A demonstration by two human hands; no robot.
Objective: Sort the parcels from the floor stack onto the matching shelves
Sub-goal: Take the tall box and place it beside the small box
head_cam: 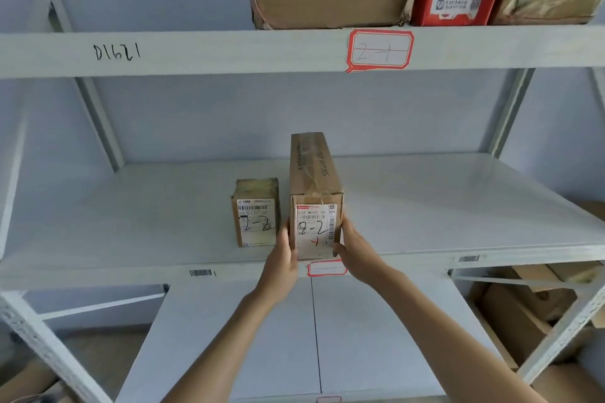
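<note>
A parcel storeroom is shown: pale metal shelves [458, 206] are tagged with handwritten location labels [379, 50], and labelled cardboard parcels [257, 213] are kept on them.

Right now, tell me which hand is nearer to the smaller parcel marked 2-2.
Left. The left hand grips the tall parcel on the side facing the smaller parcel, close beside it. The right hand holds the tall parcel's far side.
</note>
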